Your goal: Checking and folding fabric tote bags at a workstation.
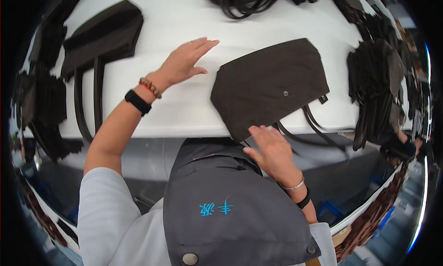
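A dark brown fabric bag (272, 77) with a small round snap lies flat on the white table, its strap handles (318, 125) trailing over the front edge. My right hand (272, 148) is at the bag's near lower corner, fingers stretched out; whether it touches the fabric I cannot tell. To the left of the bag, my left hand (187, 60) hovers apart from it, fingers extended and thumb spread, holding nothing. Farther left rests a second dark bag (106, 35), its two straps hanging toward the front edge.
Dark straps (258, 0) lie heaped at the table's far side. Piles of dark bags or fabric pieces stand at the right (371, 77) and left (48, 97) ends. The white table (180, 113) has its front edge just before my dark grey apron (230, 187).
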Tool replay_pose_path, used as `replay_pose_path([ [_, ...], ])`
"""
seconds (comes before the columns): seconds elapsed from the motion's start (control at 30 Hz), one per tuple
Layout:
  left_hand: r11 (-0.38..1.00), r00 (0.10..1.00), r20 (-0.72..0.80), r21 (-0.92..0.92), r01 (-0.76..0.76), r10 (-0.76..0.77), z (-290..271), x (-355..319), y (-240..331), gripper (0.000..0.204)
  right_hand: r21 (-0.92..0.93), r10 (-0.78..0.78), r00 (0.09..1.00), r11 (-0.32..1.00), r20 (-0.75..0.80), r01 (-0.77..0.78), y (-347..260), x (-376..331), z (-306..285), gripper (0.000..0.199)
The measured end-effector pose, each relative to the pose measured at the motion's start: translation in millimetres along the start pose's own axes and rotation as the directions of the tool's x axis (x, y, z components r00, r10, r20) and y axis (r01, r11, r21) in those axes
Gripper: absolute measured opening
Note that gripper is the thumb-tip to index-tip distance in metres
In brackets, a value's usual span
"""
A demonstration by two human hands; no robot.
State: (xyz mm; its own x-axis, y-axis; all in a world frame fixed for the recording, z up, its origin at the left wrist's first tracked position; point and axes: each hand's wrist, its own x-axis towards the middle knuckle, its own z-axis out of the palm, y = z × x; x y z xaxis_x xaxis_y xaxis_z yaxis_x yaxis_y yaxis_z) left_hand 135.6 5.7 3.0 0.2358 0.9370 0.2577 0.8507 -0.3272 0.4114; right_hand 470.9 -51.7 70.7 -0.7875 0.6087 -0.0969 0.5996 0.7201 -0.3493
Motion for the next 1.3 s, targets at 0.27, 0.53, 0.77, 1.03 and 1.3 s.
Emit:
replay_pose_path([
  [0.27,0.518,0.698,-0.016,-0.682,0.516,-0.716,68,-112,81,0.051,-0.037,-0.098,0.970,0.995,-0.224,0.092,46,110,-15,0.029],
  [0.53,0.246,0.570,0.061,-0.861,0.446,-0.819,86,-92,107,0.044,0.035,-0.223,0.975,0.974,0.013,0.223,71,198,41,0.019],
  [0.77,0.320,0.534,0.002,-0.799,0.510,-0.846,99,-84,115,0.034,0.064,-0.287,0.954,0.954,-0.089,0.293,75,194,69,0.011],
  [1.03,0.516,0.630,-0.065,-0.642,0.567,-0.774,109,-90,119,0.030,0.038,-0.390,0.915,0.918,-0.098,0.395,84,191,86,0.012],
  [1.3,0.253,0.482,0.056,-0.795,0.551,-0.874,98,-76,123,0.031,0.092,-0.350,0.932,0.929,-0.091,0.358,85,193,86,0.011],
])
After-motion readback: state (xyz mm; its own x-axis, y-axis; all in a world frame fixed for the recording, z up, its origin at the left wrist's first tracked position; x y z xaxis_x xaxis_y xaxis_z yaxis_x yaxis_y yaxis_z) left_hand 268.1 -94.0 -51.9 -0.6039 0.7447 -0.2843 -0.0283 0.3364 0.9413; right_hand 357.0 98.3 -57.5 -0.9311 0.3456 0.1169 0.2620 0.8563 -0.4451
